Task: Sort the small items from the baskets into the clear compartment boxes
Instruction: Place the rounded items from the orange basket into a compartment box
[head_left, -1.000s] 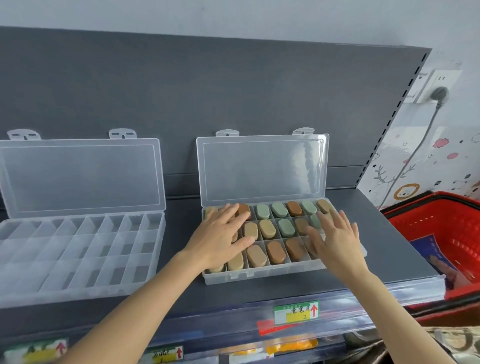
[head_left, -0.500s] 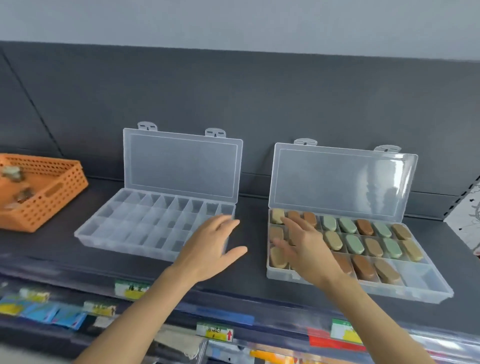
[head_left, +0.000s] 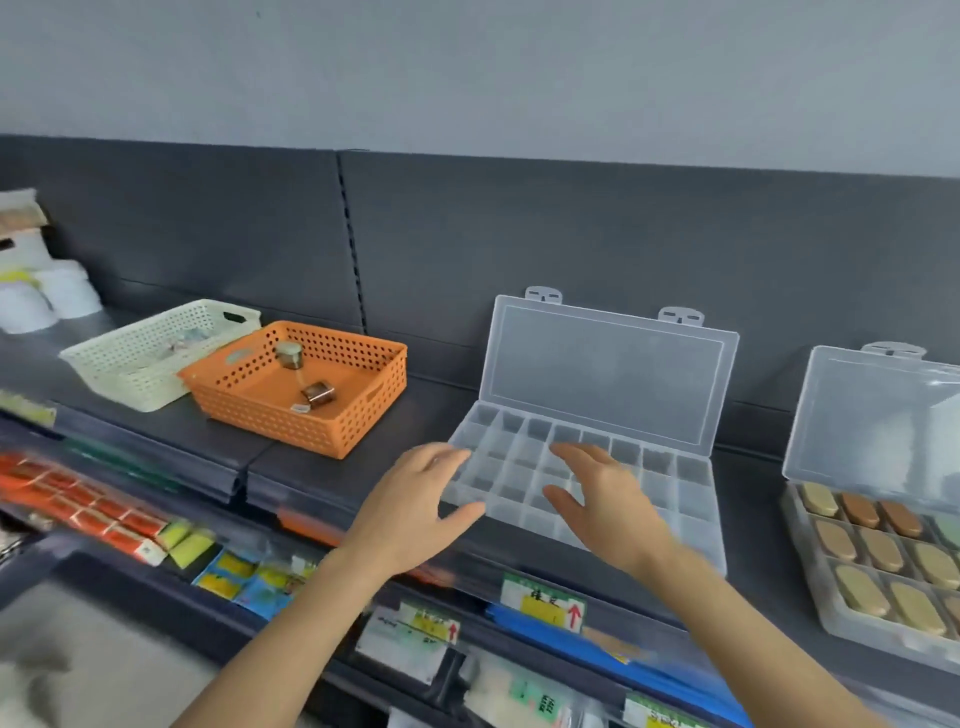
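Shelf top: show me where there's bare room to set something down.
Bare shelf lies between the orange basket and the empty box, and a narrower strip between that box and the filled box. Crowded: the white basket sits against the orange one, and the left hand and right hand hover at the empty box's front.

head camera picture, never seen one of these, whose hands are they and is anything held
There is no machine here. The picture comes from a wide-angle camera worn on a person's head, looking forward and down, so the two bare arms are that person's own. The left hand and right hand are both open and hold nothing; they reach at the empty clear plastic compartment box, lid up, on the dark grey shelf. Left of it stand an orange perforated plastic basket with small metal cylinders and a cream perforated basket. At the right edge, a second clear box holds tan and brown oval pieces.
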